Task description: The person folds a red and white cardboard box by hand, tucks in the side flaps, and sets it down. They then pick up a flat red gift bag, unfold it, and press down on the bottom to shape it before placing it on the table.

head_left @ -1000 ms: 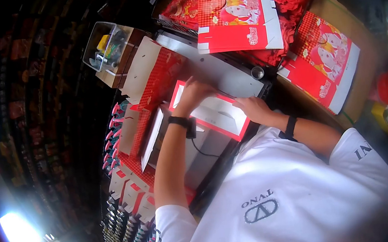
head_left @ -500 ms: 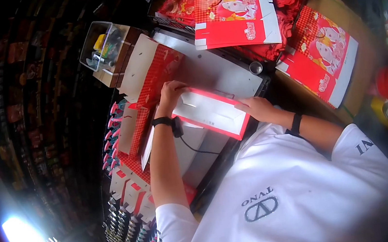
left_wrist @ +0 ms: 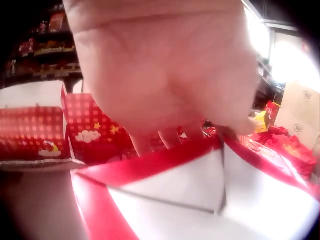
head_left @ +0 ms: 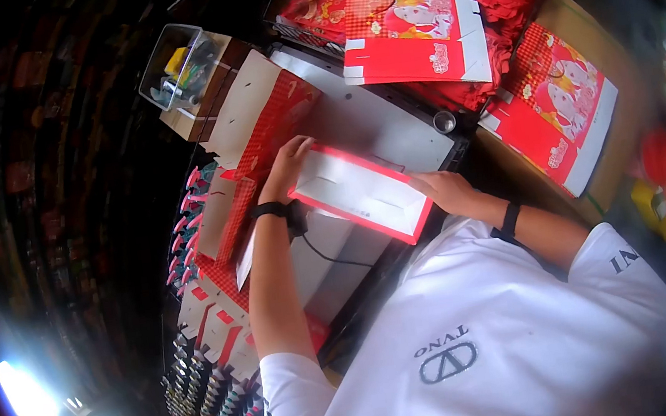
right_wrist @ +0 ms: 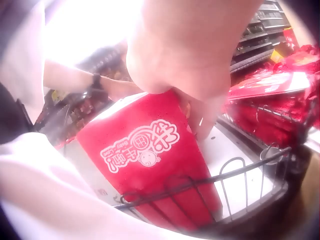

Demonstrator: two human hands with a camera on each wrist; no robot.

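Note:
An open cardboard box point(head_left: 364, 191) with a white inside and a red rim is in front of the person, its opening toward the head camera. The left hand point(head_left: 287, 166) grips its left end at a corner; in the left wrist view its fingers point(left_wrist: 167, 137) reach down over the outside of the rim. At the right end, the right hand point(head_left: 444, 191) holds the box by its far corner. The right wrist view shows the box's red outer side point(right_wrist: 135, 155) with white lettering and a small cartoon face, and the right fingers point(right_wrist: 202, 120) along the far wall.
The box is over a pale worktop point(head_left: 375, 110) with a black wire rail point(right_wrist: 240, 172) along its edge. Red checked cartons point(head_left: 263, 124) stand at the left. Flattened printed cartons point(head_left: 410, 25) lie on red bags at the back, with another point(head_left: 559, 102) at right. A clear bin point(head_left: 179, 72) is back left.
The left hand has moved from over the box's far edge to its left end, uncovering the opening. The right hand stays by the right corner.

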